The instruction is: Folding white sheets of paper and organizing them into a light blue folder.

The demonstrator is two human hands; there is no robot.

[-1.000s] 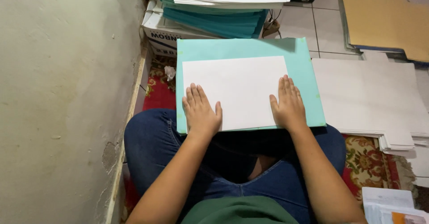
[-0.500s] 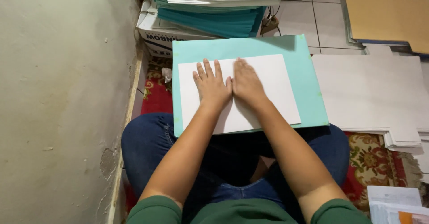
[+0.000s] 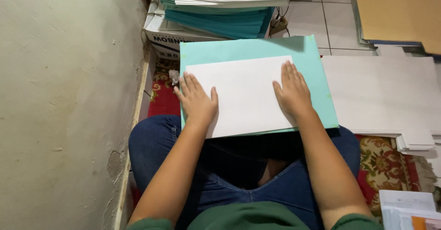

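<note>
The left hand (image 3: 197, 102) lies flat, palm down and fingers spread, on the left edge of a white sheet (image 3: 243, 94); it grips nothing, it only presses. The right hand (image 3: 292, 93) lies the same way near the right edge of the sheet, open and flat, the fingers close together and pointing away from the body. The two hands are well apart, one on each side, and this looks like a way to keep the paper smooth and to stop it from sliding. The sheet is thin, matt and rectangular, and it lies on a light green folder (image 3: 317, 74), which is wider than the sheet, so a green border shows at the far edge and at the right edge. The folder seems to be stiff card; it rests across the person's lap, on blue jeans (image 3: 156, 143), and serves as a firm board under the paper. Beyond the far edge of the folder stands a stack (image 3: 229, 9) of similar green folders with printed white papers on top, placed on a cardboard box (image 3: 158, 32). To the right, on the tiled floor, lie large flat grey boards (image 3: 381, 97) and brown cardboard (image 3: 399, 9). Under them is a red patterned carpet (image 3: 386, 161). On the left rises a rough plaster wall (image 3: 64, 97).
</note>
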